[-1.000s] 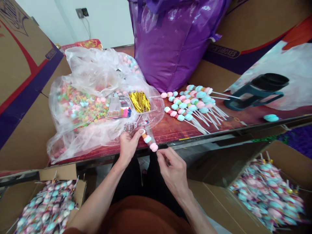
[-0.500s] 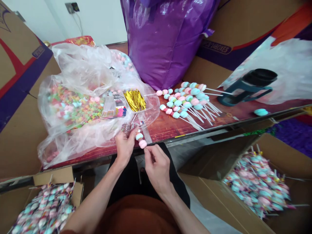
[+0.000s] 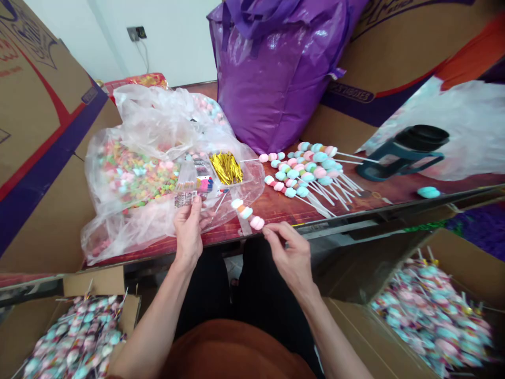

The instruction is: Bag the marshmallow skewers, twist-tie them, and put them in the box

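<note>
My right hand (image 3: pixel 288 250) pinches the end of a candy skewer (image 3: pixel 246 212) just beyond its pink marshmallow. Pale blue and white marshmallows with small orange candy pieces make up the rest of it. The skewer points up and left over the table's front edge. My left hand (image 3: pixel 189 226), thumb raised, is closed on a small printed clear bag (image 3: pixel 184 199); part of it is hidden behind the thumb. Beyond that hand lie a tray of gold twist ties (image 3: pixel 226 168) and a large clear plastic bag of gummy candies (image 3: pixel 138 176). Finished-looking skewers (image 3: pixel 307 168) lie piled at the right.
A purple bag (image 3: pixel 272 79) stands at the back. To the right are a teal mug (image 3: pixel 398 152) and a loose blue marshmallow (image 3: pixel 428 192). Below the table edge, cardboard boxes hold wrapped skewers (image 3: pixel 79 331) at left and more wrapped skewers (image 3: pixel 434 316) at right.
My hands have moved apart. The right hand has carried the skewer rightward, while the left has let go of its upper part and moved left with the printed bag. The view has shifted slightly.
</note>
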`<state>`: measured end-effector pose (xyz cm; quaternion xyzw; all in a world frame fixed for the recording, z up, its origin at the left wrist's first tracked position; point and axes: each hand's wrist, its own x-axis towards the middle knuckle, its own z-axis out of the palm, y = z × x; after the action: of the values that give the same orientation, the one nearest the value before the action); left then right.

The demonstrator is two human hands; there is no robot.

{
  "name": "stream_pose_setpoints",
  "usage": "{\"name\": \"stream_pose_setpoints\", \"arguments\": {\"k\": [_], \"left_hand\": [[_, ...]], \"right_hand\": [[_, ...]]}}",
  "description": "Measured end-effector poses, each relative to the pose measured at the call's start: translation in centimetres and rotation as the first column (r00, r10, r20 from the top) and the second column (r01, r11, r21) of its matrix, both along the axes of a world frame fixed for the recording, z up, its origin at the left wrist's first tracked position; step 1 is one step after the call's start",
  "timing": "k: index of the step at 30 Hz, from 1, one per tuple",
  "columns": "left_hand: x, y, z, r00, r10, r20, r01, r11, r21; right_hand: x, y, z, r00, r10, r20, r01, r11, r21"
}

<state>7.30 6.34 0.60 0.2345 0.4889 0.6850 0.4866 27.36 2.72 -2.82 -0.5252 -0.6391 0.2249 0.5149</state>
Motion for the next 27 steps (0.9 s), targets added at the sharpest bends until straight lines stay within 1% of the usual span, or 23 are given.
{"name": "stream_pose_setpoints", "arguments": {"k": [1,3,5,6,7,8,9,10,11,12,13,14,15,16,18,21,24,26,27], "left_hand": [[-0.4,-0.1,0.2,0.999,0.004,0.033,-0.004,1.0,-0.01],[-0.9,-0.2,0.5,0.996,-0.001,0.084,0.004,0.999,-0.033],[-1.0,-0.4,0.5,0.993,-0.024,0.116,0.031,0.998,-0.058],[-0.9,-0.6,0.4,0.991,-0.033,0.127,0.041,0.997,-0.064],[-0.7,-0.7,0.4,0.99,-0.039,0.136,0.047,0.997,-0.062],[-0.5,-1.0,0.4,0.989,-0.046,0.144,0.054,0.997,-0.052],[-0.2,-1.2,0.4,0.987,-0.058,0.15,0.065,0.997,-0.039],[0.2,-1.5,0.3,0.986,-0.075,0.15,0.08,0.996,-0.026],[0.6,-1.9,0.2,0.986,-0.092,0.141,0.095,0.995,-0.013],[0.9,-2.3,0.1,0.987,-0.108,0.117,0.108,0.994,0.0],[1.2,-2.7,0.0,0.99,-0.116,0.08,0.116,0.993,0.009],[1.3,-3.1,-0.1,0.992,-0.119,0.037,0.118,0.993,0.015],[1.3,-3.5,-0.3,0.993,-0.114,0.002,0.114,0.993,0.017],[1.2,-3.9,-0.4,0.994,-0.11,-0.012,0.11,0.994,0.012],[0.8,-4.4,-0.6,0.994,-0.111,0.024,0.111,0.994,-0.019],[0.0,-4.6,-0.6,0.989,-0.108,0.103,0.116,0.991,-0.07],[0.1,-4.5,-0.4,0.993,-0.031,0.111,0.039,0.996,-0.074],[0.5,-4.3,-0.3,0.993,0.021,0.114,-0.016,0.999,-0.04],[0.7,-4.3,-0.3,0.993,0.027,0.114,-0.026,1.0,-0.018]], "right_hand": [[0.4,0.6,-0.3,0.999,-0.029,0.04,0.029,0.999,0.018],[0.8,1.6,-0.6,0.975,-0.131,0.181,0.123,0.991,0.058],[0.5,2.0,-0.5,0.91,-0.268,0.317,0.244,0.963,0.114],[0.0,1.9,-0.1,0.882,-0.325,0.341,0.291,0.945,0.149],[-0.6,1.6,0.3,0.88,-0.346,0.324,0.306,0.937,0.169],[-1.5,1.2,0.9,0.909,-0.316,0.271,0.28,0.946,0.162],[-2.5,0.7,1.5,0.953,-0.238,0.188,0.217,0.968,0.126],[-3.5,0.2,2.0,0.988,-0.133,0.077,0.128,0.99,0.066],[-4.6,-0.2,2.4,0.998,-0.028,-0.056,0.028,1.0,-0.005],[-5.7,-0.6,2.7,0.98,0.044,-0.194,-0.059,0.995,-0.074],[-6.5,-0.9,2.8,0.946,0.067,-0.317,-0.114,0.985,-0.131],[-7.2,-1.1,2.7,0.91,0.054,-0.41,-0.133,0.977,-0.169],[-7.7,-1.3,2.6,0.884,0.026,-0.467,-0.129,0.973,-0.189],[-8.0,-1.4,2.4,0.871,0.0,-0.492,-0.112,0.974,-0.198],[-8.0,-1.6,2.0,0.88,-0.014,-0.474,-0.094,0.975,-0.203],[-7.5,-1.7,1.6,0.904,0.02,-0.427,-0.127,0.967,-0.223],[-7.3,-1.6,1.4,0.889,0.0,-0.457,-0.123,0.963,-0.24],[-7.4,-1.4,1.2,0.856,-0.043,-0.515,-0.101,0.963,-0.249],[-7.4,-1.3,1.1,0.84,-0.059,-0.539,-0.096,0.962,-0.255]]}}
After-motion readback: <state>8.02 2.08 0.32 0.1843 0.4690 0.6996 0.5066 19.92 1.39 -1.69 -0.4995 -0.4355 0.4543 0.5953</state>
